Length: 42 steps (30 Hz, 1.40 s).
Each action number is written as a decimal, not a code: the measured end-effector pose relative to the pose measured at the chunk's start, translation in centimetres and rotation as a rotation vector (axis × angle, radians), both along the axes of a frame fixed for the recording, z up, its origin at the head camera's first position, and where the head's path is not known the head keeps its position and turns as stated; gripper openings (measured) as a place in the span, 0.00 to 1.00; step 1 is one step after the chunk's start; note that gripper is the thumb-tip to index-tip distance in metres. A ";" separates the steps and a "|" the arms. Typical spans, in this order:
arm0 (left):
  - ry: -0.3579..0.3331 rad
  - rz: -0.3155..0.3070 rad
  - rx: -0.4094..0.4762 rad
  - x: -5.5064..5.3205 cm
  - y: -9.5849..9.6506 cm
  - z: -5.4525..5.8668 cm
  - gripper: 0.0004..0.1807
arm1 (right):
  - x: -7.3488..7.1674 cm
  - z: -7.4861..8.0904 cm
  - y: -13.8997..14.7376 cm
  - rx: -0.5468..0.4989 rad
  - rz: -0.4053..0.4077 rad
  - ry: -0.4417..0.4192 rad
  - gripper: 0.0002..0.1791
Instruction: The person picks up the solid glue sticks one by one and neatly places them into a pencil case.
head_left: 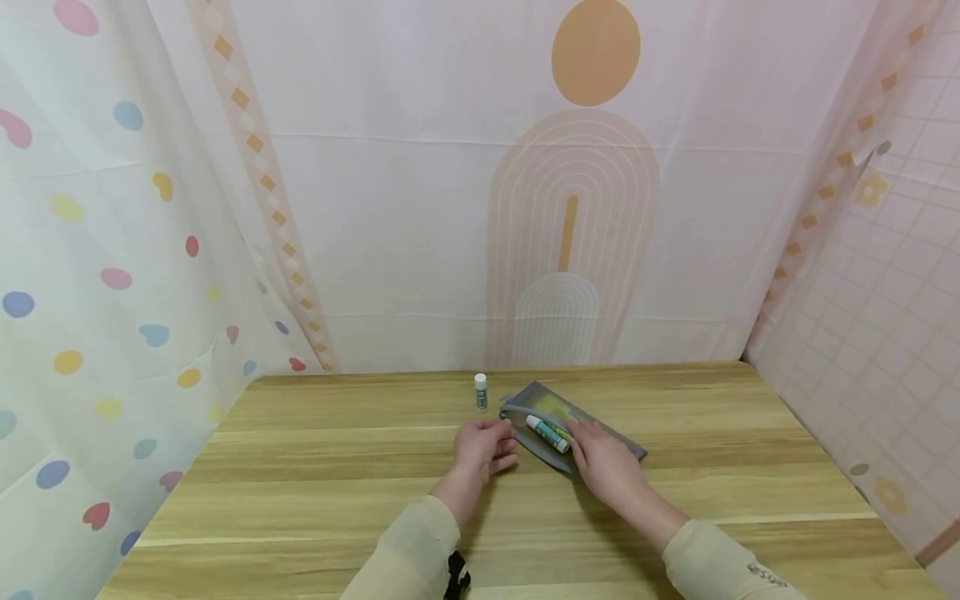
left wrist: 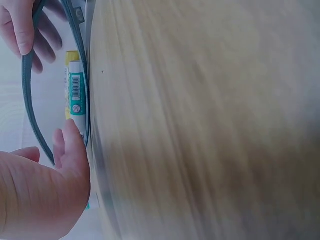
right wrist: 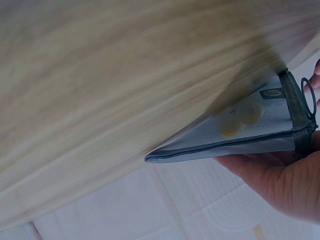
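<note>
A grey mesh zip pouch [head_left: 600, 427] lies slanted on the table, its mouth spread toward my left hand. Inside the mouth is a white-and-teal glue stick [head_left: 547, 434], with a yellow-capped stick [left wrist: 71, 55] beside it. My right hand [head_left: 603, 462] grips the pouch's rim, thumb and fingers on either side of it. Beside the mouth's left end is my left hand [head_left: 483, 446], fingers loosely extended, fingertips close to the teal stick's end. Through the mesh, yellow shapes [right wrist: 231, 125] show. Another white-capped glue stick [head_left: 481, 392] stands upright beyond my left hand.
The wooden table [head_left: 337, 450] reaches back to a patterned curtain [head_left: 405, 250]. A cord loop [right wrist: 309, 97] hangs at the pouch's zip end. Something small and black [head_left: 456, 575] shows beside my left sleeve.
</note>
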State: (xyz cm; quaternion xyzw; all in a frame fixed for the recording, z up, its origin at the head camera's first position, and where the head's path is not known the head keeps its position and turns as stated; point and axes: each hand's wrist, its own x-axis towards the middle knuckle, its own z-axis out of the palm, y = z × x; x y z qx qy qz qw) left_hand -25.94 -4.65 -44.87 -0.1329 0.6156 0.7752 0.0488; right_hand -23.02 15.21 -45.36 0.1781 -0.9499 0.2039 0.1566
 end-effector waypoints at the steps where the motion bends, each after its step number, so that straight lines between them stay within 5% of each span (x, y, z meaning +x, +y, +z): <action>1: -0.003 0.006 -0.006 0.0 -0.1 0.0 0.17 | 0.0 0.0 0.0 0.000 0.000 -0.003 0.17; 9: -0.033 0.029 -0.062 -0.6 -0.5 0.1 0.13 | 0.0 0.0 0.0 0.000 0.000 -0.004 0.17; 20: 0.016 0.082 -0.106 -1.4 -1.3 0.0 0.11 | 0.1 0.0 0.0 -0.001 -0.002 -0.013 0.17; 31: 0.144 0.144 -0.369 -1.7 -1.4 0.1 0.16 | 0.1 0.1 -0.1 -0.005 0.000 -0.021 0.17; 42: 0.204 0.138 -0.649 -1.7 -1.7 0.4 0.19 | 0.0 0.1 -0.2 0.002 -0.007 -0.019 0.17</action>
